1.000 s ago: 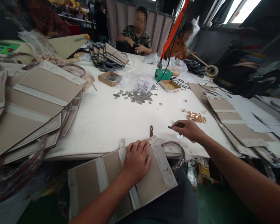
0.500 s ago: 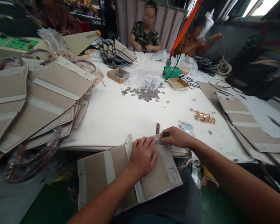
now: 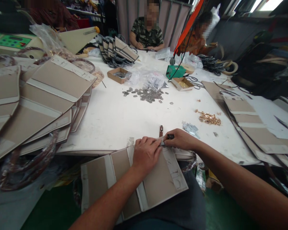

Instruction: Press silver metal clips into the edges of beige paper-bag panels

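Observation:
A beige panel [image 3: 162, 187] with pale cross strips lies tilted across my lap, its far edge against the table. My left hand [image 3: 147, 155] rests on this panel, fingers stretched toward the far edge. In my right hand [image 3: 181, 139] is a small tool with a dark handle [image 3: 170, 136], closed in the fingers. Its pale metal end meets the panel close to my left fingertips; the exact contact is hidden. Just beyond that edge a brown strap tab [image 3: 161, 130] with metal on it sticks out over the table.
Stacked beige panels stand at left [image 3: 55, 86] and right [image 3: 246, 119]. On the white table [image 3: 105, 118] lie grey metal plates [image 3: 150, 95], gold fasteners [image 3: 209, 118] and silvery pieces [image 3: 190, 127]. Farther back are a green box [image 3: 175, 72], small cartons and two people working.
The view has shifted slightly. My hands and the tool keep nearly the same place on the panel. Across the table, the person in orange has lowered a raised hand.

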